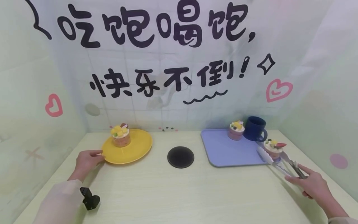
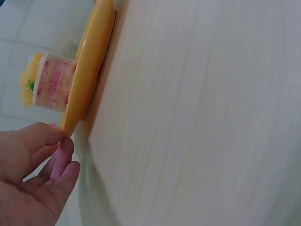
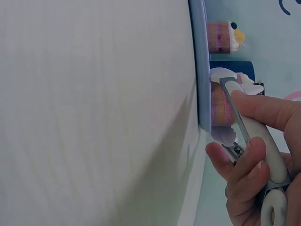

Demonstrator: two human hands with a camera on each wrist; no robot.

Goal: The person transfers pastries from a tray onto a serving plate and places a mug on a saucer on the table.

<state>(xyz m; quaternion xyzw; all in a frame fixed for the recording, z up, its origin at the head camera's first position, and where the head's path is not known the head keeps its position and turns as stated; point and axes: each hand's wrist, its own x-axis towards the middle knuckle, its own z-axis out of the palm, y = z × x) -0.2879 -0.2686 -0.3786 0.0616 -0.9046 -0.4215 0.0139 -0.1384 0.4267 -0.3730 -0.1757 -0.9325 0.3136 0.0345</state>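
My left hand (image 1: 87, 160) pinches the near-left rim of a yellow plate (image 1: 139, 146) between thumb and fingers. A fruit-topped cupcake (image 1: 121, 138) stands upright on that plate. In my right hand (image 1: 314, 183) is a pair of tongs (image 3: 251, 127), its white-and-grey handles gripped by curled fingers. The tongs' scalloped tips lie on either side of a second cupcake (image 1: 273, 148), topped with a strawberry piece, at the right front corner of the blue-purple tray (image 1: 232, 152). Whether the tips press on this cupcake I cannot tell.
A third cupcake (image 1: 236, 132) and a dark blue mug (image 1: 254, 128) stand at the tray's back. Between plate and tray lies a black round disc (image 1: 180, 157). Pale walls rise behind and beside the light wood table (image 1: 179, 196). A black wrist camera (image 1: 90, 199) sits on my left sleeve.
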